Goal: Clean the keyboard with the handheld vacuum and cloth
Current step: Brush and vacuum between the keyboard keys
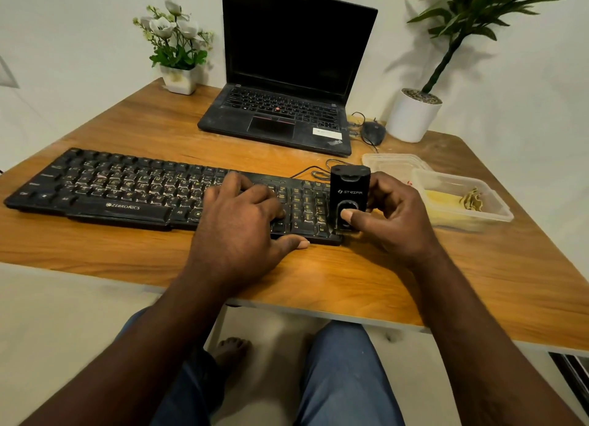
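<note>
The keyboard (111, 186) lies flat on the tabletop (350, 282), its long axis running left to right, the left end slightly farther from the person than the right, and its spacebar edge facing the person. At its right end the vacuum (350, 189) stands upright, long axis near vertical, lower end pointing down onto the number-pad corner and its lettered face turned toward the person. The right hand (395, 215) has its grip clasped around the vacuum, fingers curled behind the body and the thumb pressed on the oval button low on the front. The left hand (242, 221) has a released grip: it rests palm down on the keys just left of the vacuum, fingers spread, thumb along the keyboard's front edge. Just right of the vacuum sits a clear tub (497, 213) holding something yellow, with a second clear tub (393, 162) behind it. Farther back stand a laptop (287, 75) with a dark screen, a mouse (373, 131), a flower pot (179, 80) and a plant (414, 116).
</note>
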